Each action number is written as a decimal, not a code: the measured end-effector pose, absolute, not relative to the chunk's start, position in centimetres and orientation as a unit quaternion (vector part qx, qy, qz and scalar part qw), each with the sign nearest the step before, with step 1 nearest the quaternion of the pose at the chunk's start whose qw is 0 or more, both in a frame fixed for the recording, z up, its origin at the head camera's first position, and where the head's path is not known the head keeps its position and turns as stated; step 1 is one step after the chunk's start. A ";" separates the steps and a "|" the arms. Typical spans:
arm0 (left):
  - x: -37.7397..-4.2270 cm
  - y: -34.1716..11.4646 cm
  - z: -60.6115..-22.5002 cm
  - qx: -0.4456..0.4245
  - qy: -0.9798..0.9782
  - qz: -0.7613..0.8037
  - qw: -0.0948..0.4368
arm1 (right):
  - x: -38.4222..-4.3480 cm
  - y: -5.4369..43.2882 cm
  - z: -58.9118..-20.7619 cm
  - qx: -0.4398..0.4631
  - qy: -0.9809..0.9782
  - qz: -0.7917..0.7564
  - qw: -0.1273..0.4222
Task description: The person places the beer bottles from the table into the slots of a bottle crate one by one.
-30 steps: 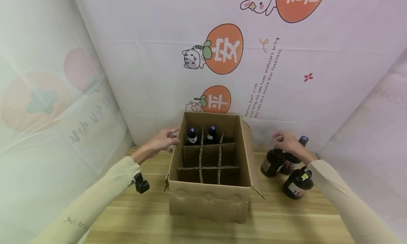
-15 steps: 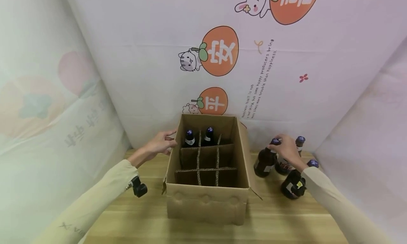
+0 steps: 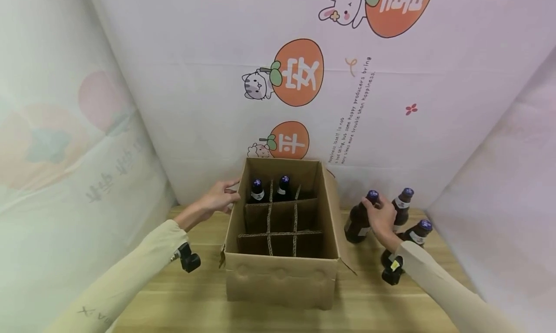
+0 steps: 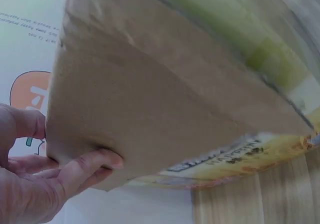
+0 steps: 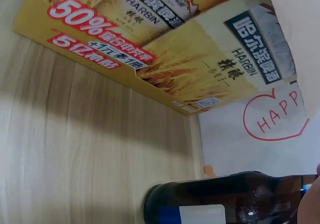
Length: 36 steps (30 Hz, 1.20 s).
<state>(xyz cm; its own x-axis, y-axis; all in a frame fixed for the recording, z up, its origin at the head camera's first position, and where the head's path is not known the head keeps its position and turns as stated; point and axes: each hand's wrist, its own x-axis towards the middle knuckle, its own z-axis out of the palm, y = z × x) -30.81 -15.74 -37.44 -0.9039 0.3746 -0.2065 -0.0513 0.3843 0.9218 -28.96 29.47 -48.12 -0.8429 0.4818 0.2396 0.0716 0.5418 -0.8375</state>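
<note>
A cardboard beer box [image 3: 281, 281] stands with its top open, and card dividers split its inside into several cells. Two brown bottles with blue caps, one [image 3: 257, 194] at the back left and one [image 3: 284, 190] at the back middle, sit in it. My left hand [image 3: 217, 198] rests on the box's left side near the back; in the left wrist view its fingertips [image 4: 107, 158] press the outer cardboard flap [image 4: 145, 94]. Right of the box, my right hand [image 3: 383, 218] grips a brown beer bottle [image 3: 358, 223] by the neck. Its labelled body [image 5: 200, 199] shows in the right wrist view.
Two more beer bottles, one [image 3: 402, 205] behind the right hand and one [image 3: 418, 232] beside the right wrist, stand on the wooden table [image 3: 360, 304]. A white printed cloth wall [image 3: 208, 106] rises close behind the box. The box's right flap [image 3: 338, 212] sticks outward.
My right hand has come down over the bottle nearest the box and now grips its neck. The left hand stays at the box's side. The view has shifted slightly.
</note>
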 end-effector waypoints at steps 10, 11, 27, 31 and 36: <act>-30.8 -15.5 -37.5 0.097 0.805 0.551 0.197 | -29.3 29.7 -49.4 -0.118 -0.845 0.438 0.282; -30.9 -15.5 -37.5 0.096 0.803 0.553 0.199 | -29.2 29.8 -49.4 -0.116 -0.847 0.434 0.283; -30.7 -17.0 -37.7 0.092 0.797 0.554 0.223 | -28.8 29.0 -49.1 -0.111 -0.865 0.412 0.265; -30.6 -17.1 -37.7 0.092 0.799 0.552 0.219 | -28.8 29.2 -49.1 -0.076 -0.872 0.416 0.246; -31.1 -16.8 -37.6 0.101 0.795 0.556 0.220 | -29.0 29.8 -48.7 -0.054 -0.871 0.420 0.250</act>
<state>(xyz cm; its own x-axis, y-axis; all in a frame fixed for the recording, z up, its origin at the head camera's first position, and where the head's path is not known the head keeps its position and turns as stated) -31.10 -16.84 -37.64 -0.8833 0.4045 -0.2371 -0.0839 0.3610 0.9288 -28.97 29.83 -48.72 -0.8693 0.3042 0.3895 -0.1158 0.6407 -0.7590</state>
